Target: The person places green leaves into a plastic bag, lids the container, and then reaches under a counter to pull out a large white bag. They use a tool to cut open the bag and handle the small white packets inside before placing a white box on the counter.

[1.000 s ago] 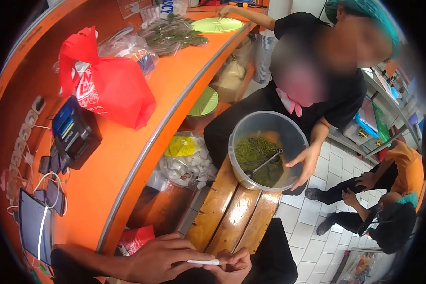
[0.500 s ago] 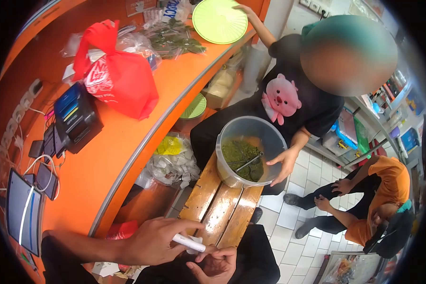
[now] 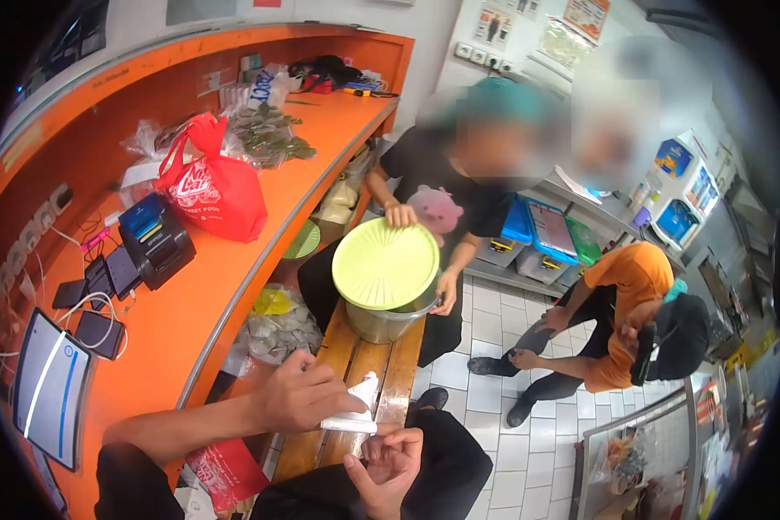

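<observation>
At the lower middle, the fingers of my left hand (image 3: 308, 397) are closed at a thin white roll (image 3: 348, 425), with a loose white piece (image 3: 364, 394) standing up beside it. My right hand (image 3: 386, 468) is palm up just below, fingers loosely bent and thumb apart, its palm bare. One of its fingertips is right at the roll's end. Both hands are over my lap, at the near end of a slatted wooden bench (image 3: 399, 381). On that bench a person across from me holds a light green lid (image 3: 386, 264) over a clear bucket (image 3: 388, 325).
Along the left runs an orange counter (image 3: 169, 338) with a tablet (image 3: 54, 386), a black printer (image 3: 156, 241), a red bag (image 3: 212, 191) and leafy greens (image 3: 273, 139). Another person in an orange shirt (image 3: 633, 277) bends forward at the right over the tiled floor (image 3: 529, 451).
The co-worker has brought the green lid from the counter onto the bucket, hiding its green contents. My view has tilted up. The loose white piece now stands out beside the roll.
</observation>
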The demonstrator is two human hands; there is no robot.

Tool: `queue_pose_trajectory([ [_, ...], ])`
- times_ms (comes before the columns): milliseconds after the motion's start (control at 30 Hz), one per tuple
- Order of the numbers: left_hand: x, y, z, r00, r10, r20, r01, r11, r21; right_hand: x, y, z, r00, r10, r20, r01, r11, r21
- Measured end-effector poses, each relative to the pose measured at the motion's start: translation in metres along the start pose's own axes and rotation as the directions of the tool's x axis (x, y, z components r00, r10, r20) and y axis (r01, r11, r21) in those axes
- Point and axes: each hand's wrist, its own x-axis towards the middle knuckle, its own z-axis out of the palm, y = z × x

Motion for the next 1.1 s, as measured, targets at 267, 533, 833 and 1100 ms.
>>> queue_pose_trajectory([
  [267,-0.001,0.020,0.004,0.989,0.149,-0.014,-0.150,0.988,-0.042,-0.017,-0.026,0.018,0.997,-0.074,-0.022,0.076,0.990,0.118],
  [533,-0.002,0.014,-0.014,0.943,0.329,-0.043,-0.326,0.943,0.067,-0.007,-0.051,0.012,0.972,0.088,-0.218,-0.061,0.990,0.125],
  [833,-0.007,-0.022,-0.010,0.989,0.146,-0.026,-0.134,0.955,0.264,0.007,-0.034,-0.046,0.958,0.041,-0.285,-0.047,0.999,-0.016],
  [1100,-0.010,-0.042,0.000,0.973,-0.197,0.124,0.176,0.971,0.162,0.011,-0.044,-0.070,0.949,-0.083,-0.304,0.091,0.996,0.012],
])
